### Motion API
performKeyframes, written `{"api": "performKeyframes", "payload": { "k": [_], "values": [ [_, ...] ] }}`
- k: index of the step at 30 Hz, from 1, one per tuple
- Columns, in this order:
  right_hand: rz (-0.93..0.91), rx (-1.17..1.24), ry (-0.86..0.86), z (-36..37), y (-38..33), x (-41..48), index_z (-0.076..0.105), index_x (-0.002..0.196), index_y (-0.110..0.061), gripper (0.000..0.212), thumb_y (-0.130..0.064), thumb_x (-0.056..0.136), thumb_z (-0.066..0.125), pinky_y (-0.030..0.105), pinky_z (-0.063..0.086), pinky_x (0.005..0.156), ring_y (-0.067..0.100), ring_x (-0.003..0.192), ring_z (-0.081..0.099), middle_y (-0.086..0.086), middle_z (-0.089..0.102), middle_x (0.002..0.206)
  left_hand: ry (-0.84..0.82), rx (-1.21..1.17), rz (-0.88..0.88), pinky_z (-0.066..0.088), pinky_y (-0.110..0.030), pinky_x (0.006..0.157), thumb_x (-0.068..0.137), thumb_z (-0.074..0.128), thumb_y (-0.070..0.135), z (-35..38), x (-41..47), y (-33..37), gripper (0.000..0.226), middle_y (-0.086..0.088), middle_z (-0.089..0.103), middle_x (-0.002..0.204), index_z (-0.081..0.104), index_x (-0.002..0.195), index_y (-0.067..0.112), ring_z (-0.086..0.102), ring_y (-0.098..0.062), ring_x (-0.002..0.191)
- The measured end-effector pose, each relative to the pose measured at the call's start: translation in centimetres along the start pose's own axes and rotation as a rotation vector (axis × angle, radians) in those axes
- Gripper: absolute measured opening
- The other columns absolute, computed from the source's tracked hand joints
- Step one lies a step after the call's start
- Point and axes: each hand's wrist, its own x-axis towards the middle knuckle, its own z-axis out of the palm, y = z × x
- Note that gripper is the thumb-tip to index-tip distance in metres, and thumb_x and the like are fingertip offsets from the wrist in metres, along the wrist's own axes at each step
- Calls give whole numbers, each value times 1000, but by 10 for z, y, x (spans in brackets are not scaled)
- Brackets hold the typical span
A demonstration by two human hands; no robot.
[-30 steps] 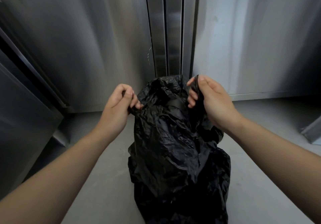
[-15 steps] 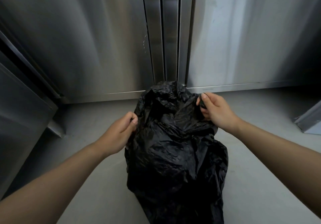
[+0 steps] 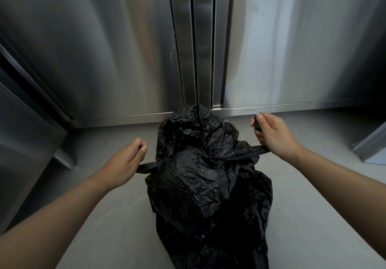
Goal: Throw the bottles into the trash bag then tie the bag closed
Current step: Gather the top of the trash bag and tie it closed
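A crumpled black trash bag (image 3: 200,177) stands on the grey floor in the middle of the view. My left hand (image 3: 125,160) is closed on a twisted strip of the bag that stretches out to the left. My right hand (image 3: 273,135) grips another twisted strip pulled out to the right. Both strips run taut across the bag's upper part, with a bunched top of plastic rising behind them. No bottles show; the bag's inside is hidden.
Stainless steel panels (image 3: 94,55) rise straight ahead with a vertical seam (image 3: 200,39) behind the bag. A steel cabinet side (image 3: 18,143) stands at the left and a metal leg (image 3: 371,143) at the right. The grey floor (image 3: 108,216) lies around the bag.
Both hands have dropped from the bag's top and moved apart, pulling two twisted strips of the bag sideways. The view has tilted downward.
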Motion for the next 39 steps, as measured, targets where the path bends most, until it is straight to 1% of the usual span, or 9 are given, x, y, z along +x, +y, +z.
{"api": "performKeyframes", "payload": {
  "k": [9,13,17,21,26,30,35,37,39],
  "values": [
    [55,37,-92,30,-32,2,54,92,-8,29,-17,102,28,5,34,44,-7,46,46,-5,46,66,45,-186,-115,33,-32,59,96,38,30,5,19,24,18,-1,39,67,42,79,26,35,-11,59],
    [98,151,-166,56,-49,5,49,94,-12,20,-4,95,31,8,38,44,2,53,53,2,51,71,119,-577,-176,34,-24,60,93,25,4,6,38,57,29,-3,41,67,50,83,15,37,-17,62],
    [-76,-44,-325,71,-50,5,40,87,-16,17,-3,96,36,20,36,49,7,46,43,2,54,66,33,-512,-8,38,-15,60,94,24,-2,11,40,80,31,0,44,69,51,92,13,44,-7,60],
    [-204,-285,-333,69,-39,7,44,90,-16,9,-9,96,45,28,43,69,8,64,54,-4,64,75,-131,-378,65,40,-14,74,98,29,5,27,34,75,22,3,48,76,43,110,17,49,-2,69],
    [-385,-530,-222,64,-19,4,59,92,-18,6,-13,88,61,36,46,83,14,91,58,-4,65,91,-80,-336,18,45,-18,83,94,46,20,40,29,52,18,13,68,85,34,88,31,60,1,88],
    [-370,-768,-55,67,0,-2,69,89,-40,10,-35,80,70,34,24,90,10,117,39,-13,53,112,39,-300,-96,51,-42,87,82,66,29,47,28,41,18,2,72,92,52,74,35,65,-14,92],
    [-216,-724,50,69,23,-11,71,90,-40,10,-38,81,68,48,28,103,21,127,32,-4,47,131,191,-334,-248,48,-21,67,80,67,37,69,14,31,7,16,70,76,65,74,37,64,0,76],
    [-186,-664,19,68,30,-14,71,97,-37,13,-34,85,64,42,25,110,23,132,30,0,42,138,201,-352,-281,48,-20,76,86,58,40,79,10,31,12,12,70,88,68,87,34,63,-2,86],
    [-170,-617,-37,70,34,-17,68,103,-36,17,-34,90,58,30,21,109,21,135,27,0,36,143,196,-327,-275,40,-8,83,93,48,37,85,9,35,23,10,62,102,68,102,29,56,4,96]
  ]
}}
